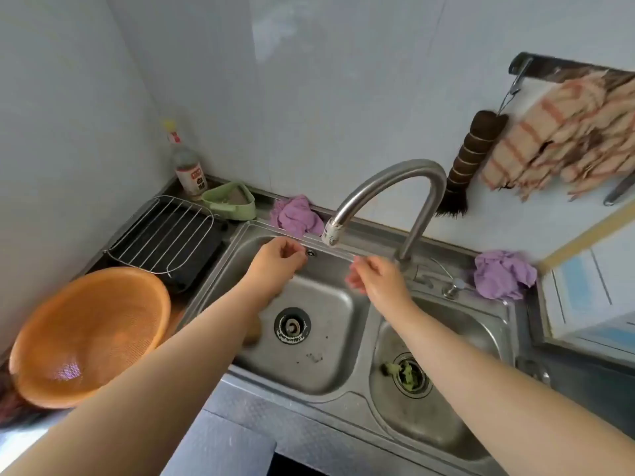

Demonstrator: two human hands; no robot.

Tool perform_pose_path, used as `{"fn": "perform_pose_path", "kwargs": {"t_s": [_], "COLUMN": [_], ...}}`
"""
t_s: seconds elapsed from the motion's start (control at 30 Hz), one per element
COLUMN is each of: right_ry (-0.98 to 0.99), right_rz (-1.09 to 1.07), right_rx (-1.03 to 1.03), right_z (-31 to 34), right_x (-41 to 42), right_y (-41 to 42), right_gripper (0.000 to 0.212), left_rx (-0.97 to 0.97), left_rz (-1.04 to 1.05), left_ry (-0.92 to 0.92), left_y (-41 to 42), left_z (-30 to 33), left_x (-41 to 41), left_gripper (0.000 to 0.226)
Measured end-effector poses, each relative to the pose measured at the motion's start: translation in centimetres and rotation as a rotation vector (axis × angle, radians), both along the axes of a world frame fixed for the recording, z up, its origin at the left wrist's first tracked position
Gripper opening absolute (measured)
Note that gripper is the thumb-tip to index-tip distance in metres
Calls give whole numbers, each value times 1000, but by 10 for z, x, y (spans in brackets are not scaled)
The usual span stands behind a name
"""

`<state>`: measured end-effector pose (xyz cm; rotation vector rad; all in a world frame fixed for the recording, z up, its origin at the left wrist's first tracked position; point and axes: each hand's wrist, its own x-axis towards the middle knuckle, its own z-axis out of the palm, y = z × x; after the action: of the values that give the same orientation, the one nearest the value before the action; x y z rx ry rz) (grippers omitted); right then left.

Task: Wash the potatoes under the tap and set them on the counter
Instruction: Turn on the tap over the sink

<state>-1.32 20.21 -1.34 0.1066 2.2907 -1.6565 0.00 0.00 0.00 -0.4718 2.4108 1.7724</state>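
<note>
- Both hands hang over the steel double sink (347,383), just under the tap (388,187) spout, and neither one is holding anything.
- The left hand (276,261) sits left of the spout over the left basin, fingers loosely curled in, thumb and fingertips close together but nothing between them.
- The right hand (376,278) is right under the spout, near the tap's base, fingers bent and slightly spread, looks wet.
- Can't make out any water running from the spout.
- A brownish lump (253,333) peeks out from under the left forearm in the left basin, maybe a potato, but mostly hidden so can't really tell.
- An orange colander (92,334) sits on the counter left of the sink, looks empty.
- A wire rack on a dark tray (165,235) is behind the colander, also left of the sink.
- Purple cloths (295,214) lie bunched behind the sink, another one to its right.
- Green scraps (407,372) sit in the right basin's drain.
</note>
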Motion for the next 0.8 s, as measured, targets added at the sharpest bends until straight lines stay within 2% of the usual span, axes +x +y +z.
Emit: {"fn": "perform_pose_path", "kwargs": {"t_s": [0.13,0.17,0.23,0.3,0.37,0.4,0.5,0.57,0.7,0.8], "right_ry": [40,63,25,-18,-35,-41,-89,-82,35,36], "right_rz": [-467,-556,-655,-641,-627,-625,-537,-468,-383,-368], "right_rx": [148,216,345,504,581,564,310,296,457,523], "right_z": [-35,-44,-54,-59,-70,-79,-104,-110,-111,-112], "right_x": [-36,-46,-59,-60,-57,-54,-39,-31,-30,-35], "right_y": [35,46,63,72,78,81,91,98,106,107], "right_gripper": [17,20,42,53,54,55,52,48,47,47], "left_rx": [51,65,67,106,160,157,103,54,21,3], "left_rz": [51,57,104,209,296,295,197,154,163,150], "left_ry": [-67,-78,-56,25,139,205,399,483,488,461], "left_y": [9,12,18,25,32,36,47,52,56,55], "left_z": [-16,-18,-22,-20,-14,-11,-5,-2,2,5], "left_x": [-3,-4,-6,-6,-3,1,11,14,12,10], "left_gripper": [13,12,12,10,19,25,38,43,44,36]}}
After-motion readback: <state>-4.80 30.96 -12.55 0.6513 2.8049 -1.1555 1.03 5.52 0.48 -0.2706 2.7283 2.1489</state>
